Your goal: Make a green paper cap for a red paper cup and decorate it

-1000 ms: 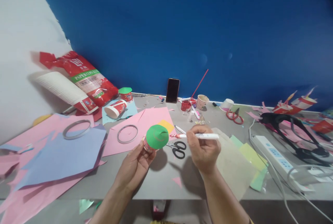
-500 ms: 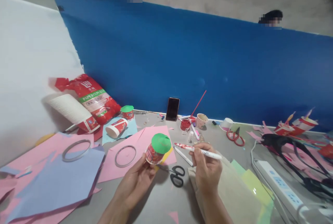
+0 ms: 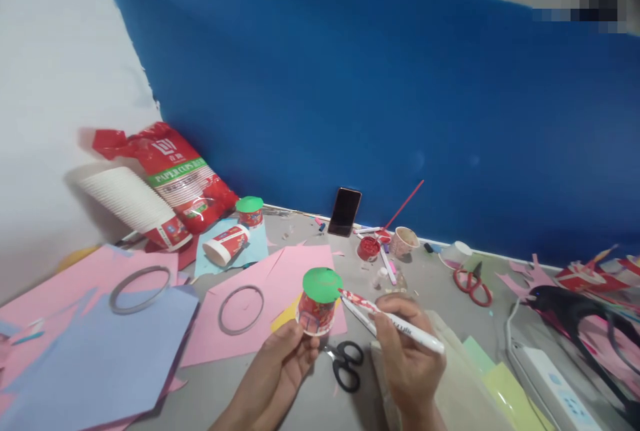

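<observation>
My left hand (image 3: pixel 280 367) grips a small red paper cup (image 3: pixel 314 314) from below, held upright with a green paper disc (image 3: pixel 323 284) covering its top. My right hand (image 3: pixel 407 351) pinches a white marker pen (image 3: pixel 395 319) whose red-stained tip touches the right edge of the green disc. Black scissors (image 3: pixel 346 363) lie on the grey table (image 3: pixel 240 384) just below the cup, between both hands.
Pink paper (image 3: pixel 270 304), blue paper (image 3: pixel 95 344) and two metal rings (image 3: pixel 241 309) lie to the left. A cup stack (image 3: pixel 133 207) and red bag (image 3: pixel 177 174) lean at the back left. A phone (image 3: pixel 347 211), paint cup (image 3: pixel 369 248), red scissors (image 3: pixel 471 284) and power strip (image 3: pixel 560 384) are behind and right.
The cup has turned from tilted to upright. The pen tip has dropped from beside the cup onto the green disc's edge. The camera view has swung up and back down.
</observation>
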Tool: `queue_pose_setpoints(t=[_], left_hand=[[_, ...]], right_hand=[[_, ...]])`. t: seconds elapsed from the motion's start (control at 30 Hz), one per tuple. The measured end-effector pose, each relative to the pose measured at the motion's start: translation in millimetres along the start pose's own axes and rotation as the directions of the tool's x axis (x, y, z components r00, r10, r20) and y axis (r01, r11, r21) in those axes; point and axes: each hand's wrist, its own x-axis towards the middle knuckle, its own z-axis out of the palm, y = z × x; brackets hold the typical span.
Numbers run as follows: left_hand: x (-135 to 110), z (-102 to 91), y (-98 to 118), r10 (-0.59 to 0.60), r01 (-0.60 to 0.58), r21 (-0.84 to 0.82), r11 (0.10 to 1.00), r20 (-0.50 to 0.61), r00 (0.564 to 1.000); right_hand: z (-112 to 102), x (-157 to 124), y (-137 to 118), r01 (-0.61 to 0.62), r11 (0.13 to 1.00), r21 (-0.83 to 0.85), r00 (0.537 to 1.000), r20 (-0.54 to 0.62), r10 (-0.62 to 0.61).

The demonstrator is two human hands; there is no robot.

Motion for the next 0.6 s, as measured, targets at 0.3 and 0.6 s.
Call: queue_pose_setpoints(t=[0.3,0.6], left_hand=[[-2,-2.9,-3,-0.03,0.012,0.148,0.989,0.123,0.992],[3,-6.3,-7,-0.014,-0.006,0.187,0.982,0.106,0.994]], right_hand=[[-9,-5,2,0.025,1.0,0.001,0.994,0.103,-0.024],[-12,-1,-6,0.035,0.999,-0.04,0.99,0.138,-0.029]])
